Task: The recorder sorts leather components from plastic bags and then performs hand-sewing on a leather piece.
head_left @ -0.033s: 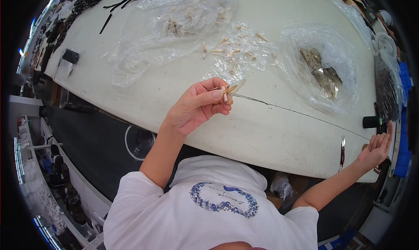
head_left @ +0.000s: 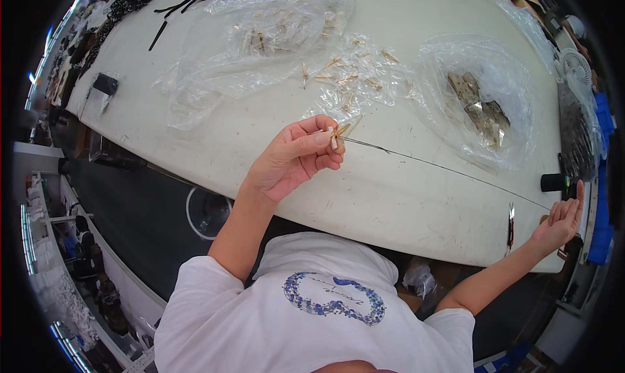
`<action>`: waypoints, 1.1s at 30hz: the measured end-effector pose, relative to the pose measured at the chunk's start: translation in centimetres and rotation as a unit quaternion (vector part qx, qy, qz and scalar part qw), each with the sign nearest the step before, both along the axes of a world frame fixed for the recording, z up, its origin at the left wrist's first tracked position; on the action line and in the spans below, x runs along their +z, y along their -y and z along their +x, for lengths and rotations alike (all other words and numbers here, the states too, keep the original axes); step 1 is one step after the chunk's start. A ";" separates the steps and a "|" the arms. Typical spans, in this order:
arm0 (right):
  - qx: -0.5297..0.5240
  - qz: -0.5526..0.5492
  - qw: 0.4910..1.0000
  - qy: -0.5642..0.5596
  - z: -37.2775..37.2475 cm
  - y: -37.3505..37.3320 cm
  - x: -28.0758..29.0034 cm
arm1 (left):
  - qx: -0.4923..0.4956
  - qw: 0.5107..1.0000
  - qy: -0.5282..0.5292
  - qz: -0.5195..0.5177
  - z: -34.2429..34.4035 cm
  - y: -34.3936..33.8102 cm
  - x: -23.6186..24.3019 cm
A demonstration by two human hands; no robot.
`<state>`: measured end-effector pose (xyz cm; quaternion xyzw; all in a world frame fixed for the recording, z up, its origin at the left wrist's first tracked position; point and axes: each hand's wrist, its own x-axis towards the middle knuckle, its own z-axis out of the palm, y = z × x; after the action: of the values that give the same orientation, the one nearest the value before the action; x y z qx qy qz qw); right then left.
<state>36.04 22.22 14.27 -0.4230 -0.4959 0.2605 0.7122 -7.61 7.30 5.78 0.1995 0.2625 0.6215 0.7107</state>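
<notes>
Above the white table (head_left: 416,210), the left hand (head_left: 296,153) is pinching a small gold-coloured piece (head_left: 338,136) near the middle. Well apart, the right hand (head_left: 560,222) is curling around the dark thread (head_left: 456,170) stretching between them. Cursive lettering (head_left: 335,290) is showing inside the blue print on the white shirt (head_left: 260,327).
</notes>
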 end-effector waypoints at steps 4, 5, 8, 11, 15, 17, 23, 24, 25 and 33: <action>-0.087 -0.027 0.995 0.051 1.7 -0.7 -1.9 | 0.022 0.999 0.038 -0.006 -0.4 -0.2 -0.3; -0.115 -0.049 0.991 0.053 2.3 -0.8 -2.3 | 0.029 0.998 0.057 -0.007 -0.4 -0.3 -0.3; -0.131 -0.052 0.987 0.080 4.0 -1.1 -3.6 | 0.034 0.997 0.066 -0.013 -0.3 -0.4 -0.4; -0.138 -0.052 0.983 0.110 5.3 -1.4 -4.5 | 0.022 0.997 0.074 -0.014 0.2 -0.6 -0.6; -0.158 -0.026 0.972 0.170 6.6 -2.2 -5.5 | -0.007 0.985 0.174 -0.012 0.9 -1.0 -1.0; -0.178 -0.037 0.962 0.202 7.3 -2.7 -6.2 | -0.019 0.978 0.207 0.001 1.3 -1.2 -1.1; -0.197 -0.056 0.959 0.197 8.5 -3.6 -8.2 | -0.004 0.990 0.144 0.009 2.5 -1.2 0.6; -0.179 -0.099 0.972 0.114 8.0 -3.6 -8.0 | 0.022 0.998 0.049 0.017 2.6 -1.2 1.1; -0.170 -0.112 0.974 0.100 7.1 -3.4 -7.7 | 0.020 0.998 0.051 0.013 2.6 -1.2 1.5; 0.225 -0.140 0.947 0.180 -10.6 3.8 -4.3 | 0.127 0.964 -0.215 0.096 4.8 -1.6 3.8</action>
<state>25.39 18.45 9.95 -0.4355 -0.6564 0.4008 0.4678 -2.86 8.95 9.63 0.3606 0.3716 0.6715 0.5301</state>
